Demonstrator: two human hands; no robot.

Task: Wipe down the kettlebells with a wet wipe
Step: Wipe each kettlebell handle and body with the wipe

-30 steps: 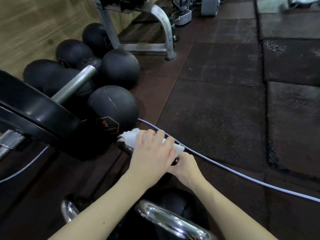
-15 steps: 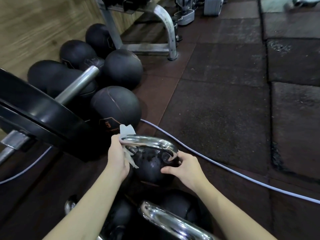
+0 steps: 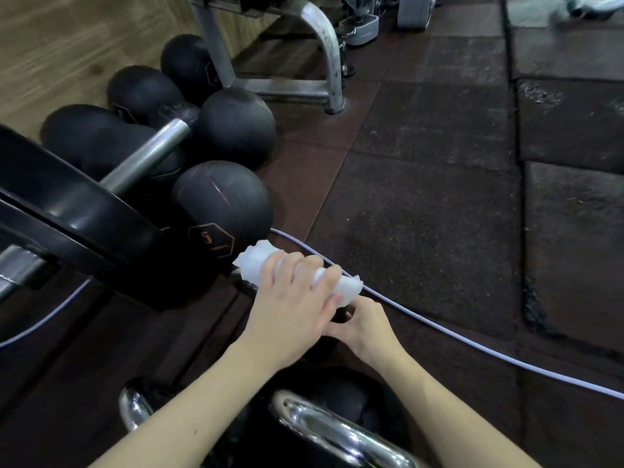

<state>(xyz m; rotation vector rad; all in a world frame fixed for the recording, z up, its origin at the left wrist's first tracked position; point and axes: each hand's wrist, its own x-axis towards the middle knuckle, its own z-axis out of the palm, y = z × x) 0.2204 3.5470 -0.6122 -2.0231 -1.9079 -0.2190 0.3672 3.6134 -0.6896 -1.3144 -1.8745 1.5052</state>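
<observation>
My left hand (image 3: pixel 290 309) presses a white wet wipe (image 3: pixel 255 263) over the handle of a black kettlebell on the floor. The wipe wraps the handle from end to end, so only a sliver of chrome (image 3: pixel 242 286) shows at its left. My right hand (image 3: pixel 366 327) grips the same kettlebell just below the handle's right end, and both hands hide its body. Closer to me stands a second kettlebell with a shiny chrome handle (image 3: pixel 324 430). Another chrome handle (image 3: pixel 133 408) peeks out at the lower left.
Several black medicine balls (image 3: pixel 223 204) lie left against a wooden wall. A barbell plate (image 3: pixel 67 211) and its steel sleeve (image 3: pixel 145 160) jut in from the left. A pale cable (image 3: pixel 472 342) crosses the dark rubber floor tiles. A metal bench frame (image 3: pixel 326 45) stands at the back.
Half a second ago my left hand held the wipe at the handle's left end, leaving the chrome bare. It has slid right along the handle and covers it again. My right hand stayed put.
</observation>
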